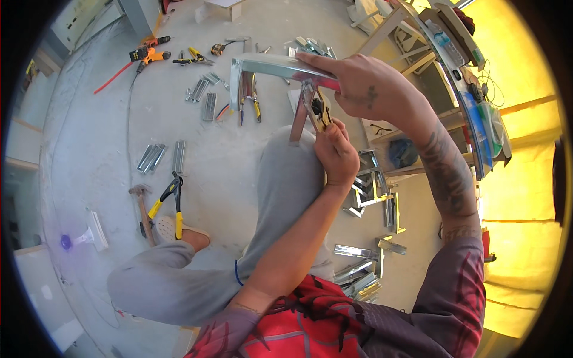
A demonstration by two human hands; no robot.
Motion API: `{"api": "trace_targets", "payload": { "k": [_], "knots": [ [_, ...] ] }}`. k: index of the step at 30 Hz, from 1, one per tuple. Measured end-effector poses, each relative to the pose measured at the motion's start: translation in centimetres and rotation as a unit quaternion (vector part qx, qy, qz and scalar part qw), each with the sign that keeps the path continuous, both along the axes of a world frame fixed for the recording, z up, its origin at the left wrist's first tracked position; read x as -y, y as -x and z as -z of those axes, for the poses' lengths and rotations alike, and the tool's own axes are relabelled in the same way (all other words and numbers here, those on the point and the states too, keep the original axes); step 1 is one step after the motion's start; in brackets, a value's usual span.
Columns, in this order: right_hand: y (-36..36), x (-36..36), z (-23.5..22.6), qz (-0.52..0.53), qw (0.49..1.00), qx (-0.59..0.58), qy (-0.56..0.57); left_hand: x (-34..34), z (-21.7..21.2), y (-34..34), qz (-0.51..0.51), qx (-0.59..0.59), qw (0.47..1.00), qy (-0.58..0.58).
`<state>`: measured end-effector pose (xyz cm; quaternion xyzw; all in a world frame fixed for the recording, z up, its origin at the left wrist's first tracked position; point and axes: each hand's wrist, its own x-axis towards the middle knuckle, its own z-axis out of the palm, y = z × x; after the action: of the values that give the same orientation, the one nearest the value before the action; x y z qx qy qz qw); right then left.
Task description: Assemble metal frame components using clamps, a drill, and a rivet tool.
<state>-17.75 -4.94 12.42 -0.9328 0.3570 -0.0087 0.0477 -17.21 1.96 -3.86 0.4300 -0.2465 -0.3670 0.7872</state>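
Observation:
My right hand (373, 86) grips one end of a silvery metal channel (274, 67) bent into an angular bracket, its index finger laid along the top. One leg of the bracket drops at its left end; another (299, 122) slants down to my raised knee. Closed around a hand tool with yellow-and-black handles (320, 110) is my left hand (338, 152), just below the right. The tool looks like snips or pliers. Its metal head meets the channel near the leg's joint; whether the jaws bite the metal cannot be made out.
Cut channel pieces (153, 158) lie in groups on the floor. Large yellow-handled cutters (169, 200) and a hammer (142, 209) rest near my left foot. Orange drills (149, 55) lie at the far left. Finished-looking brackets (370, 185) sit right of my knee, beside a cluttered wooden shelf (441, 119).

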Motion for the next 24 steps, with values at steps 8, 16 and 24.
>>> {"api": "trace_targets", "payload": {
  "k": [8,16,24],
  "knots": [
    [-0.4,-2.5,-3.0,0.068,0.997,0.01,0.046,-0.7,-1.9,-2.1,0.009,0.094,0.995,-0.026],
    [-3.2,-5.3,-5.5,0.107,0.961,0.254,0.035,-0.3,-5.0,-11.7,-0.124,0.36,0.924,0.036],
    [-8.9,-3.3,-0.4,0.07,0.954,0.267,-0.114,-9.7,-6.6,-19.1,-0.051,0.541,0.823,-0.165]
  ]
}}
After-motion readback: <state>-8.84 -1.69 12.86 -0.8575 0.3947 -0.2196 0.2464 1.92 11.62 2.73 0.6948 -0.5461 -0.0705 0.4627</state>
